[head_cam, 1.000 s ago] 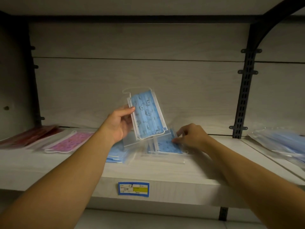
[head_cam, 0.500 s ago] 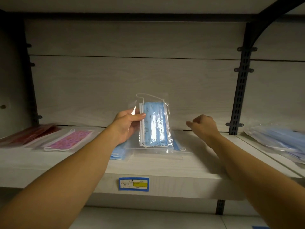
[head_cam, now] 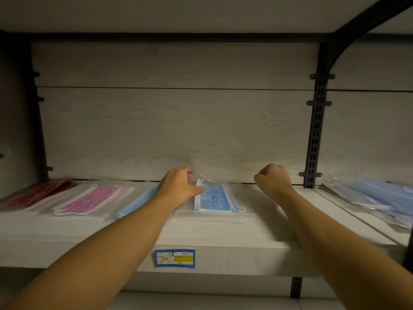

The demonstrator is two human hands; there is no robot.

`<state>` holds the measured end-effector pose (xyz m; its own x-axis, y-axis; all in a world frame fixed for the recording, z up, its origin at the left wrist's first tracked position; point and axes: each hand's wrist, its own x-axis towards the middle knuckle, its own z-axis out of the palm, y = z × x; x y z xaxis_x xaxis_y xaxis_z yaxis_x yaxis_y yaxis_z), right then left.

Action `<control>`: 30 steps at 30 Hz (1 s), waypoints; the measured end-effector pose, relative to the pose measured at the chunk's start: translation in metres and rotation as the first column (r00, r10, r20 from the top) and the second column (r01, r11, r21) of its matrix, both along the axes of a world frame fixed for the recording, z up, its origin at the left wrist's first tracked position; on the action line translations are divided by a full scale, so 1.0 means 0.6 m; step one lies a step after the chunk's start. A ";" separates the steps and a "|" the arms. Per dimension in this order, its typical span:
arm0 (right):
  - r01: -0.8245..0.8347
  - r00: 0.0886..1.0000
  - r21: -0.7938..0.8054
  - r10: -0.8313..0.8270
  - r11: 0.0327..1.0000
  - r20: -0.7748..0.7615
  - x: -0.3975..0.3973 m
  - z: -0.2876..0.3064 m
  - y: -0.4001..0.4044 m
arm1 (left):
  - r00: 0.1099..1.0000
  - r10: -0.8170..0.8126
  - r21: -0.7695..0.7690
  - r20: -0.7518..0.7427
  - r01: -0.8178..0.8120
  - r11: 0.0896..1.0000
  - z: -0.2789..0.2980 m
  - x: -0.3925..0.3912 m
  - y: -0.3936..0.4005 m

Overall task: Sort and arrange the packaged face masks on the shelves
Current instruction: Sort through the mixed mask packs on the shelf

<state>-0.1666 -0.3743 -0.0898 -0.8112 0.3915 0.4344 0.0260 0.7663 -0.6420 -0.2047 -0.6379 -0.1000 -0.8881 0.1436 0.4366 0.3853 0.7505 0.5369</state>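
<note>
- Dim pale shelf (head_cam: 223, 233) under a wood-grain back panel; blue price tag (head_cam: 174, 258) on its front edge.
- Half a second ago I held the blue patterned mask packet (head_cam: 215, 199) upright; it now lies flat, near the back wall.
- My left hand (head_cam: 178, 189) rests on its left edge, thumb on the mask, fingers curled round the bag's far corner.
- My right hand (head_cam: 273, 179) has lifted away, curled in a fist, gripping nothing.
- Plain blue packet (head_cam: 136, 203) and pink packet (head_cam: 89, 200) lie to the left.
- Judgement: placement nearly complete; release and squaring remain.
</note>
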 end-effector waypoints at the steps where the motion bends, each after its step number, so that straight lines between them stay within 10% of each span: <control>1: -0.007 1.000 0.009 0.007 1.000 0.001 -0.001 0.000 0.000 | 1.000 0.020 -0.052 -0.009 -0.021 0.998 -0.001 -0.003 -0.001; 19: -0.107 0.992 0.320 0.122 0.941 -0.025 0.034 0.001 -0.031 | 0.938 0.001 -0.395 -0.347 -0.147 0.907 0.004 0.014 -0.007; 30: -0.211 0.974 0.668 0.209 0.713 0.085 0.085 0.025 -0.071 | 0.871 -0.040 -0.607 -0.490 -0.307 0.733 0.034 0.078 -0.046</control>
